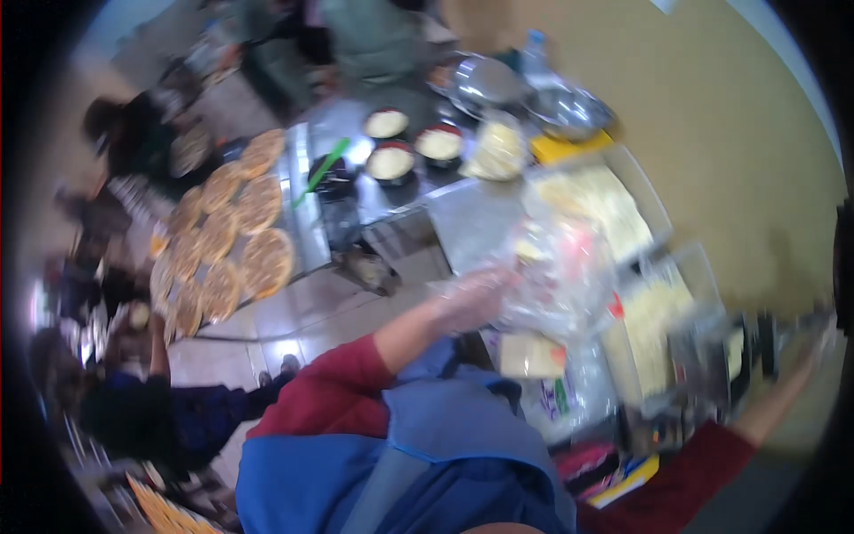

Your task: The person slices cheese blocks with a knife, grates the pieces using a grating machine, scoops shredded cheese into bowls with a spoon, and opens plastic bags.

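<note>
My left hand [476, 294], in a clear plastic glove, is at a transparent plastic bag [560, 276] with pink and pale parts; blur hides its fingers and whether they grip the bag. Below the bag lies a pale block [531, 356] on white and purple packaging [565, 392]. My right hand [820, 334] is at the far right edge, blurred, near a dark machine [712, 356]; its fingers cannot be made out. Beside the bag are a clear bin with pale sheets [596, 205] and another with pale shredded food [654, 329].
Round topped flatbreads [236, 214] cover the left table. Behind stand bowls of white food [390, 163], a green-handled tool [327, 165], metal bowls [569, 109] and a bottle [535, 58]. People stand at left, one in dark clothing [169, 409], and at the back.
</note>
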`<state>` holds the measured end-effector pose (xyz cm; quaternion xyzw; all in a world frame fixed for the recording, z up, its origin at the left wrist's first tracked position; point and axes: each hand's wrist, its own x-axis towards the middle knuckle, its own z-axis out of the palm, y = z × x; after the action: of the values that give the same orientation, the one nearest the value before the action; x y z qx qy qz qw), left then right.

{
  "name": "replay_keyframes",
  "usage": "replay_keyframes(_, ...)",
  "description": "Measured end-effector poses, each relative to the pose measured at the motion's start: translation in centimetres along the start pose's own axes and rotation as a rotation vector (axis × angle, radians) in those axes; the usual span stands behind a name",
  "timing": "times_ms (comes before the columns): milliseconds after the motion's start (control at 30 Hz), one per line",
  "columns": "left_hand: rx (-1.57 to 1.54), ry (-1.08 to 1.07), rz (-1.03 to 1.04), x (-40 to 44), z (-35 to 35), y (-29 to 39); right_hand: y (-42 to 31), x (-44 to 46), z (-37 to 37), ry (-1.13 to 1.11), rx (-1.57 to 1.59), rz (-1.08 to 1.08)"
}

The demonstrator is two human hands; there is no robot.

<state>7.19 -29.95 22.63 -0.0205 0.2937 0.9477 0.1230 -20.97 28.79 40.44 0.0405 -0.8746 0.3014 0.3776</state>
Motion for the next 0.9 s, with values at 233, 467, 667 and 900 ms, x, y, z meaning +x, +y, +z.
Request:
replay_keyframes(233,0.049,0.012,-0.028,0.8,1.4,0.9,-9.4,-10.5,0.2,0.252,0.385,-0.161)
replay_keyframes(467,0.064,0.051,-0.062,-0.3,3.7,1.3,-9.7,-10.9,0.6,0.316,0.306,0.002)
replay_keyframes(667,0.196,0.029,0.044,-1.0,2.9,0.3,-8.4,-12.0,0.0,0.295,-0.026,-0.300)
replay_keyframes(900,0.101,0.332,0.028,-1.0,-4.0,-1.9,-16.1,-16.3,2.2,0.396,0.486,-0.042)
